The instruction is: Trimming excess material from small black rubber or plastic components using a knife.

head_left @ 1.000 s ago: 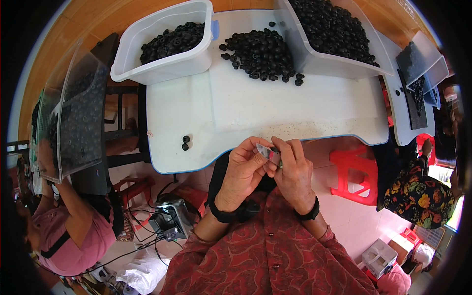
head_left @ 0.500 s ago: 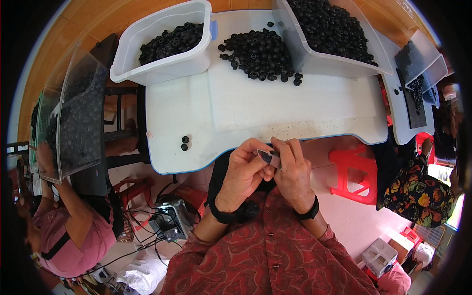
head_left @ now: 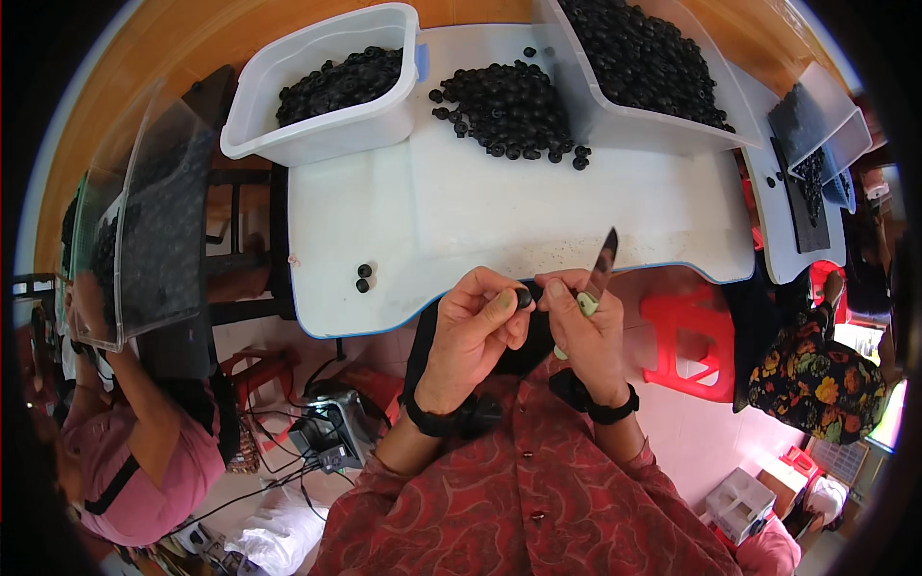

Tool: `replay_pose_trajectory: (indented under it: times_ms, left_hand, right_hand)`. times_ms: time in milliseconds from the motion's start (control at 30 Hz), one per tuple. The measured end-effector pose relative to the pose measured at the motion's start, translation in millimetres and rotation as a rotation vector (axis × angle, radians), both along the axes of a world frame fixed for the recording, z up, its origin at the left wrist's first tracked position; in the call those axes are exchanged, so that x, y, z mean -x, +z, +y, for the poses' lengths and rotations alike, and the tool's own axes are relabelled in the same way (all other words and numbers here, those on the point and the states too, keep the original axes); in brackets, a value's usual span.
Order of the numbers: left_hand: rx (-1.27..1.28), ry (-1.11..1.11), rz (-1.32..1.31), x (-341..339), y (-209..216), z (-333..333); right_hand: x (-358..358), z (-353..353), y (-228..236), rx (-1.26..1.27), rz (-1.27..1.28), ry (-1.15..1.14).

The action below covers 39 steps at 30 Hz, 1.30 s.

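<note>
Just past the table's front edge, my left hand (head_left: 473, 322) pinches a small round black part (head_left: 523, 298) between thumb and fingers. My right hand (head_left: 584, 326) is closed round the pale green handle of a knife (head_left: 603, 264), its blade tilted up and to the right over the table edge. The right thumb and forefinger are close beside the black part; whether they touch it I cannot tell. Farther back lies a heap of similar black parts (head_left: 504, 110). Two loose black parts (head_left: 363, 278) rest on the table's left side.
A white tub (head_left: 322, 144) with black parts stands at the back left of the white table (head_left: 461, 211), a larger bin (head_left: 653, 134) at the back right. A red stool (head_left: 687, 341) stands to the right. A co-worker (head_left: 144, 442) sits at left behind a clear bin (head_left: 158, 221).
The knife blade, earlier held between both hands, has swung up and right with my right hand. The black part now shows at my left fingertips.
</note>
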State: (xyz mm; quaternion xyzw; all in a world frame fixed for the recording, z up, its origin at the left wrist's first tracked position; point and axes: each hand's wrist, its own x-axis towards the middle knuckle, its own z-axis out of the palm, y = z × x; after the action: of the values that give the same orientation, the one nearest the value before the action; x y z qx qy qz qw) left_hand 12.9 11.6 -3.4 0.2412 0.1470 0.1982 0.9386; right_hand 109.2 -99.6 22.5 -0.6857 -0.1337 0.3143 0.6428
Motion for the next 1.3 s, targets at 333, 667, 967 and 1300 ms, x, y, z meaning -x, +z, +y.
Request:
replay_pose_trajectory:
  times_ms: [333, 667, 967, 1300]
  left_hand:
    - [0.001, 0.005, -0.009, 2.7, -6.6, -2.2]
    - [0.112, -0.033, -0.061, 4.8, -3.0, 0.9]
    - [0.173, -0.031, -0.072, 7.0, -4.4, 0.2]
    - [0.168, -0.034, -0.029, 8.0, -10.1, -1.1]
  right_hand:
    - [4.9, 3.3, 12.3, -0.168, 0.181, 0.069]
    - [4.9, 1.8, 19.4, -0.095, 0.146, 0.129]
    - [9.6, 6.9, -0.2, 0.199, -0.98, 0.233]
    - [10.3, 7.9, 1.5, 0.327, -1.138, 0.239]
